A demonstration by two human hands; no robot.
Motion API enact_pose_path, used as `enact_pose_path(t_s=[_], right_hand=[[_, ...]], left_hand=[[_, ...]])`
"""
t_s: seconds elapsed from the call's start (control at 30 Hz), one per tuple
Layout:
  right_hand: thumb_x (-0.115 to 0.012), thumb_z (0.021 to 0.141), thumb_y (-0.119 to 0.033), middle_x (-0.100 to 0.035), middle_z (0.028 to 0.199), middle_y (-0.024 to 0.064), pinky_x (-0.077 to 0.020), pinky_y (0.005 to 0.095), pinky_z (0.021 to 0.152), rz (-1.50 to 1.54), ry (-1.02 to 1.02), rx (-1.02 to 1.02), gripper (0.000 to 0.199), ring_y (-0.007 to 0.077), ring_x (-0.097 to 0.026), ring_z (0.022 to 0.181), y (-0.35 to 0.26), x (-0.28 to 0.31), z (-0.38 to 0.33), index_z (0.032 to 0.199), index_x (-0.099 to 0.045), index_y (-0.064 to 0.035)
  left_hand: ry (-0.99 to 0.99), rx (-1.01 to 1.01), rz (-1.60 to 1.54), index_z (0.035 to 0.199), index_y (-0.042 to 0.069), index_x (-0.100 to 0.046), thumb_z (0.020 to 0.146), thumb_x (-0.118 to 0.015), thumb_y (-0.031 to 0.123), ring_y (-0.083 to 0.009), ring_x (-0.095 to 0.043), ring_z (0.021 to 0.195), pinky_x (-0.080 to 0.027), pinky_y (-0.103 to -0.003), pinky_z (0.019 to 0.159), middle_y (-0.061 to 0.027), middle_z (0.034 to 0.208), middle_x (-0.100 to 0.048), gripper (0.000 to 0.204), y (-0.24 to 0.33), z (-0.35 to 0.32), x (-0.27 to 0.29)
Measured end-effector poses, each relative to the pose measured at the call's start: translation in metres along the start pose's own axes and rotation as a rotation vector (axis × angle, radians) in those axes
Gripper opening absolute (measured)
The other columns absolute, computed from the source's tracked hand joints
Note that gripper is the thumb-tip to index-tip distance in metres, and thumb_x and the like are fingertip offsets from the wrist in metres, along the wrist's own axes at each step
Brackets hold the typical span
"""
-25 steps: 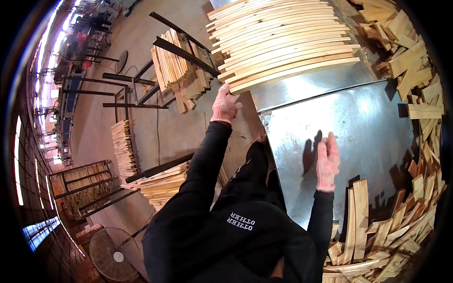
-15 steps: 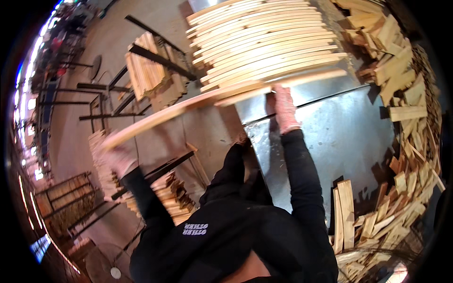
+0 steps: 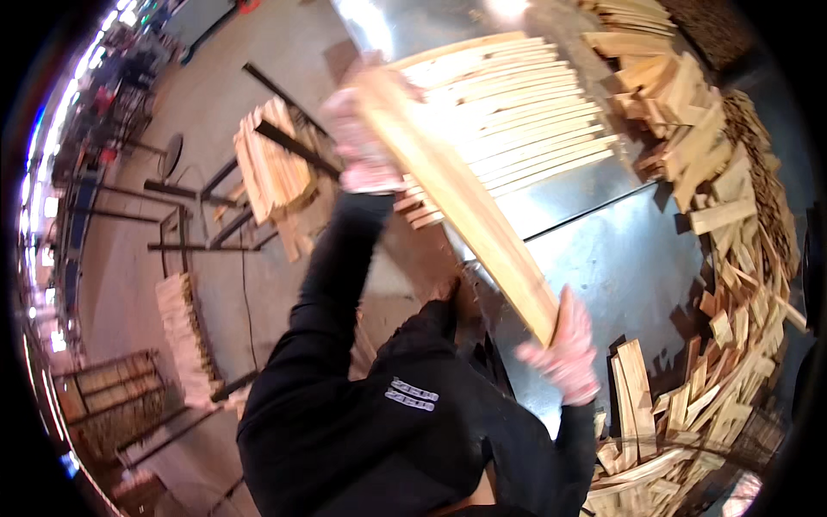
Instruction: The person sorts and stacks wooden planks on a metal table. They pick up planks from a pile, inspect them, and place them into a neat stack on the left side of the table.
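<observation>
A pale wooden board (image 3: 465, 202) slants across the middle, held up over the edge of a metal table (image 3: 620, 250). My left hand (image 3: 362, 142), in a stained glove and smeared by motion, grips its far left end. Around the near right end closes my right hand (image 3: 564, 349), gloved alike, with the thumb along the board. Behind the held board, a row of similar boards (image 3: 525, 116) lies side by side on the table; part of that row is hidden by it.
Jumbled wood offcuts (image 3: 732, 302) border the table's right side. Two short boards (image 3: 633, 396) stand near its front right. To the left, a dark metal rack (image 3: 297, 146) carries a bundle of boards (image 3: 271, 164). A further stack of wood (image 3: 185, 336) stands lower left.
My left hand has swung from the lower left up to the far side, still on a board. The right hand has come nearer, to a board's near end. The view has shifted.
</observation>
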State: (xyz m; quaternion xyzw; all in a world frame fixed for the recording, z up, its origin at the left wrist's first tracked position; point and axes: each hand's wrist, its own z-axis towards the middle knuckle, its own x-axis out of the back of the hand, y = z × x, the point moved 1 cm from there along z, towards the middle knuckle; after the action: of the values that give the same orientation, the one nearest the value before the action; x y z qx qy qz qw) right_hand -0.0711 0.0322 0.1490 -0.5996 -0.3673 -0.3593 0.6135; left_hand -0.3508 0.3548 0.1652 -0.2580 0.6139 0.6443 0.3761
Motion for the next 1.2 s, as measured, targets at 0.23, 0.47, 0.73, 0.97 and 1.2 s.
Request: enact_pose_path(t_s=[0.23,0.47,0.73,0.97,1.2], right_hand=[[-0.085,0.063,-0.02,-0.062,0.111,0.0198,-0.0532,0.047,0.082,-0.269,0.536,-0.832,0.11,0.0411,-0.064,0.095,-0.008,-0.078,-0.182,0.154,-0.026,-0.0019],[-0.084,0.065,-0.018,-0.063,0.116,0.0201,-0.0532,0.0446,0.088,-0.17,1.006,-1.327,0.095,0.0379,-0.064,0.103,-0.027,-0.095,-0.351,0.147,-0.04,0.0007],[-0.067,0.086,-0.016,-0.052,0.141,0.0222,-0.0493,0.042,0.1,-0.531,1.437,-1.813,0.074,0.0391,-0.059,0.119,0.009,-0.096,-0.7,0.153,-0.036,-0.0091],[-0.052,0.092,-0.029,-0.068,0.112,0.0256,-0.0503,0.0451,0.09,0.278,1.773,-2.428,0.053,0.0428,-0.064,0.103,0.061,-0.164,-0.969,0.14,-0.051,-0.0051],[-0.045,0.097,-0.042,-0.063,0.121,0.0299,-0.0476,0.0488,0.096,0.599,1.709,-2.446,0.058,0.0448,-0.061,0.112,0.227,-0.18,-1.1,0.134,-0.054,0.0018]], left_hand=[[-0.488,0.545,-0.156,0.146,-0.001,-0.04,0.096,-0.058,0.047,-0.0251,-0.065,0.097,-0.054,-0.036,0.083,-0.0152,0.11,-0.066,0.071,-0.237,-0.078,-0.154],[-1.532,0.561,0.795,0.137,0.008,-0.056,0.093,-0.06,0.017,-0.019,-0.064,0.095,-0.052,-0.033,0.089,-0.0094,0.106,-0.067,0.044,-0.314,-0.337,-0.228],[-1.322,0.336,1.117,0.146,0.0,-0.044,0.094,-0.058,0.009,-0.0268,-0.052,0.129,-0.042,-0.037,0.107,-0.0161,0.144,-0.051,0.054,-0.405,-0.527,-0.203],[-1.432,0.107,1.57,0.146,-0.001,-0.042,0.102,-0.053,0.036,-0.0295,-0.051,0.131,-0.045,-0.036,0.104,-0.0189,0.148,-0.046,0.059,-0.472,-0.533,-0.164],[-1.236,0.342,1.859,0.136,0.007,-0.048,0.101,-0.05,0.034,-0.0372,-0.066,0.101,-0.054,-0.042,0.085,-0.0204,0.12,-0.062,0.045,-0.501,-0.545,-0.192]])
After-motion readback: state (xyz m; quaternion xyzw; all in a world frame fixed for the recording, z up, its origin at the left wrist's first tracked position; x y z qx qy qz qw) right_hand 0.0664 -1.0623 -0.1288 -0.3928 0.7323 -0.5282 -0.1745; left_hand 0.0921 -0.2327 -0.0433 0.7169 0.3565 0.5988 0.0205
